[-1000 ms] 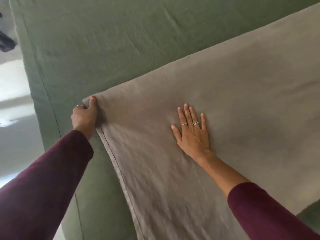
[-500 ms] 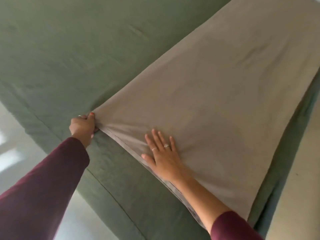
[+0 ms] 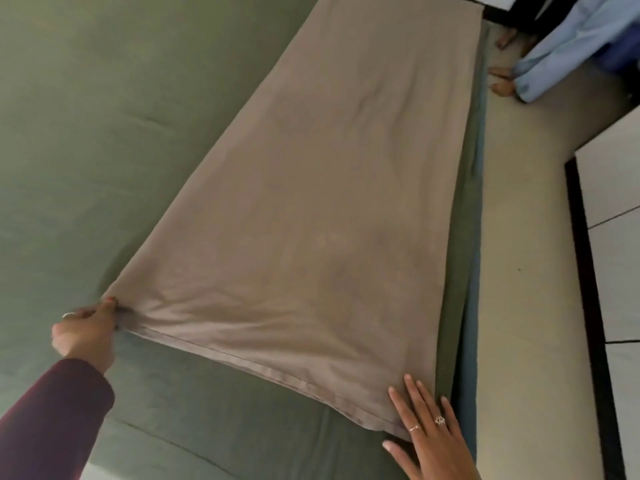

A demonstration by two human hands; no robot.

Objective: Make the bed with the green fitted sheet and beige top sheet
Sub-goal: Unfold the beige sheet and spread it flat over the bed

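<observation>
Green fitted sheet (image 3: 104, 140) is on and covers the mattress; that part looks done. Beige top sheet (image 3: 329, 209) lies still folded in a long strip along the bed's right edge, near end just short of the near edge.

Change over the last second: the right hand (image 3: 429, 434) has slid from mid-sheet to the sheet's near right corner, at the bed's right edge. It now lies flat, fingers straight, pressing that corner down. The left hand (image 3: 86, 332) keeps its pinch on the near left corner of the strip. The near hem is now taut between the two hands, with creases fanning from the pinch.

Read: the near end is squared to the bed's right edge. My guess at the next step is opening the strip leftward across the bare green.

A second person's bare feet (image 3: 502, 74) stand at the far right corner.
</observation>
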